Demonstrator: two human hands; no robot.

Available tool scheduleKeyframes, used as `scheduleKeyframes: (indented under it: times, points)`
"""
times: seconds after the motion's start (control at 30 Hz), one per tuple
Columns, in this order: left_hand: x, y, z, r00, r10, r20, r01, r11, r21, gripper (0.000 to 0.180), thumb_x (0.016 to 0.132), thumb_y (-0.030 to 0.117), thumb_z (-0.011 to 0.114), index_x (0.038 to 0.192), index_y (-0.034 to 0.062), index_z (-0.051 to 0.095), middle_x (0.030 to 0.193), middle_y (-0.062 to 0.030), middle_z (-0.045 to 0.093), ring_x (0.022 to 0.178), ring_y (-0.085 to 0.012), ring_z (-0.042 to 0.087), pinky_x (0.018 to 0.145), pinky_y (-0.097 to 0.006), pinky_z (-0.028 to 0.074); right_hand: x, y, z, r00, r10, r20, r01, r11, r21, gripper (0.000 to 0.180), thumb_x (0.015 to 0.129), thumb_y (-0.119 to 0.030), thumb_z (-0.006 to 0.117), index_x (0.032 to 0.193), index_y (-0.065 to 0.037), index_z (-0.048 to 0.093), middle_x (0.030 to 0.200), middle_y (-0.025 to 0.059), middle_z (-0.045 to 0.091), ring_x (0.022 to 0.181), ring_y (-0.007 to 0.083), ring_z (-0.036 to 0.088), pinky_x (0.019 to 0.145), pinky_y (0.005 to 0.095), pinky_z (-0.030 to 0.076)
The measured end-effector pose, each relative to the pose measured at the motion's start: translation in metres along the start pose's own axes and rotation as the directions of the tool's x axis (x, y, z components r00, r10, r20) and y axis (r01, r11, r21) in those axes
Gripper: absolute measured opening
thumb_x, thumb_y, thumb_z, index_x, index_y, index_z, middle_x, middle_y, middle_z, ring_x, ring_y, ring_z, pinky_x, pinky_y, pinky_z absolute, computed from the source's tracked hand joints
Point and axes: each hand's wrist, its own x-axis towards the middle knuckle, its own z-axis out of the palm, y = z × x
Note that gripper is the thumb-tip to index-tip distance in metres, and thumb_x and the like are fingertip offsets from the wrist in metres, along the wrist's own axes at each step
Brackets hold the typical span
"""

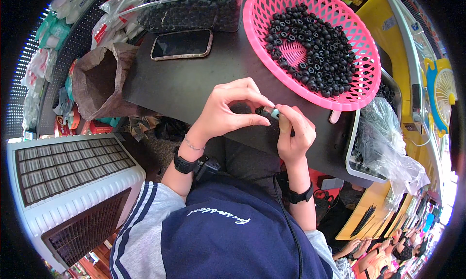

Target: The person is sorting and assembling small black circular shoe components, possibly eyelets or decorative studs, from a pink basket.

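A: Hands, state?
B: Both grasping. Left hand [225, 106] — thumb and index curled into a loop, tips on the dark side of a small part [275, 113]. Right hand [297, 136] pinches by the pale end, thumb against index.
A: One piece or two?
B: Can't tell, fingertips cover too much.
A: Where's the part?
B: Between the two sets of fingertips, in front of the chest, over the near side of the dark table [170, 82].
A: Surroundings? Clock centred on the part.
B: 1 o'clock: pink basket [335, 103], round black pieces [332, 51] heaped inside, patch of basket floor showing. 10: phone [181, 44] lying flat, screen dark. 11: clear tub [232, 18], more black pieces in it. 4: white tray [352, 148], crumpled plastic bag [388, 138] partly over it.
A: Further out?
B: 9: brown sack [104, 80], mouth gaping. 8: boxy white cooler [90, 177], slatted panels. 3: blue-and-yellow fan [441, 97].
A: Wrists?
B: Black band on each — thin bracelet [194, 145] too on the left.
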Motion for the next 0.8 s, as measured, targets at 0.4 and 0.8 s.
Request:
scheduleKeyframes:
  times: [0.4, 0.8]
  points:
    - [-0.0019, -0.0026, -0.0007, 0.999, 0.040, -0.010, -0.039, 0.999, 0.030, 0.027, 0.065, 0.003, 0.081, 0.090, 0.0036, 0.072, 0.079, -0.0037, 0.062, 0.070, -0.0113, 0.058, 0.061, -0.024, 0.047, -0.0003, 0.0002, 0.0002, 1.000, 0.010, 0.006, -0.010, 1.000, 0.001, 0.010, 0.079, 0.002, 0.063, 0.089, -0.001, 0.064, 0.061, 0.0105, 0.055, 0.047, 0.0227, 0.053, 0.045, 0.0307, 0.040]
    - [-0.0026, -0.0023, 0.0024, 0.998, 0.052, -0.033, -0.051, 0.999, 0.015, 0.028, 0.061, 0.002, 0.082, 0.087, 0.0017, 0.072, 0.078, -0.0059, 0.063, 0.070, -0.0125, 0.058, 0.060, -0.024, 0.046, 0.0000, 0.0002, -0.0005, 1.000, -0.005, 0.012, 0.005, 1.000, 0.000, 0.011, 0.079, 0.003, 0.062, 0.090, -0.001, 0.063, 0.061, 0.0101, 0.055, 0.048, 0.0227, 0.053, 0.046, 0.0308, 0.041]
